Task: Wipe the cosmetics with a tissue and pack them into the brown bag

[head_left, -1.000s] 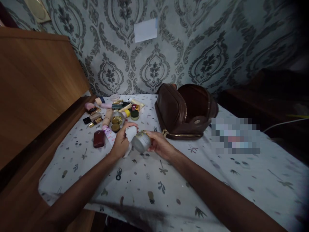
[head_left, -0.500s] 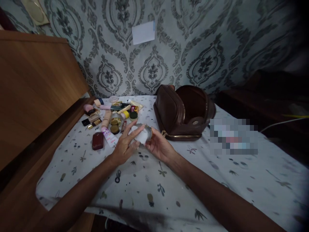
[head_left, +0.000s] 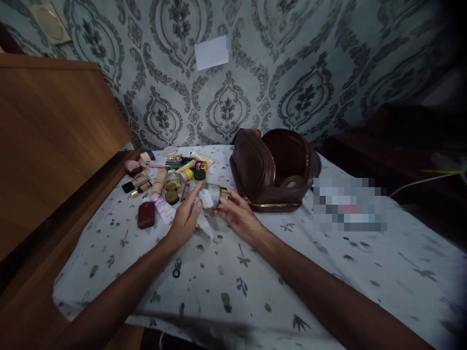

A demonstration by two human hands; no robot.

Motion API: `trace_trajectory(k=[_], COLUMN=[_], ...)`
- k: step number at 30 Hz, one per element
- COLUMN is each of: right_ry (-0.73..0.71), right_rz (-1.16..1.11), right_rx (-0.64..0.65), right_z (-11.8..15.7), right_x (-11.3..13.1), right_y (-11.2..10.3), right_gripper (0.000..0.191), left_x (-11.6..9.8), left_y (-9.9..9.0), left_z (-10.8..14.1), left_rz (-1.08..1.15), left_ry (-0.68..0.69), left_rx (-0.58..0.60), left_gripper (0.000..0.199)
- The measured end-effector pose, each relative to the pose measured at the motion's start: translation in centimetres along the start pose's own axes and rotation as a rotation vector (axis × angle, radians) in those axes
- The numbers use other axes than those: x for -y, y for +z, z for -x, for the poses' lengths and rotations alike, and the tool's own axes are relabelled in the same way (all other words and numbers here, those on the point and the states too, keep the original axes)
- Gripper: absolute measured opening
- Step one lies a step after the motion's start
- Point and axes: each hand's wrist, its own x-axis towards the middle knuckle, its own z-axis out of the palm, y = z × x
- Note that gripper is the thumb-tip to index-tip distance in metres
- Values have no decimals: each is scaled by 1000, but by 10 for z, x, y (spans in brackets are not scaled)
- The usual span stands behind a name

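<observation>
over the table [head_left: 146, 272], right hand [head_left: 239, 214] grips the jar [head_left: 215, 194]; left hand [head_left: 186, 218] pinches white tissue [head_left: 206, 198].

no readable text — too small, blurred

Grey damask scrolls pattern the pale wallpaper [head_left: 228, 109]; small leafy motifs dot the white tablecloth [head_left: 215, 272]; the bag [head_left: 255, 163] is brown, the small case [head_left: 146, 215] dark red

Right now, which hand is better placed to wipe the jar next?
Probably left: the left hand holds the white tissue against the jar, while the right hand grips the jar's gold-coloured end.
</observation>
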Motion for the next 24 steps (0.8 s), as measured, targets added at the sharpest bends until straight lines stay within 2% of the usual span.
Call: trace_trajectory(k=[7, 11, 14, 18, 24], right_ry=[-120, -338, -546, -749, -850], right_rz=[373, 723, 994, 1166, 1406], right_rx=[133, 197, 219, 276, 360], right_z=[5, 7, 10, 18, 29], right_x=[-3, -3, -2, 0, 12], right_y=[0, -1, -2, 0, 12], right_gripper=[57, 59, 63, 70, 60], left_x=[3, 11, 18, 25, 25], left_y=[-4, -2, 4, 7, -3], left_z=[-7, -9, -6, -1, -1], left_rz=[310, 407, 381, 243, 101], left_ry=[-271, -381, -475, -562, -501], left_rx=[-89, -58, -79, -166, -134], left_gripper=[59, 57, 55, 44, 32])
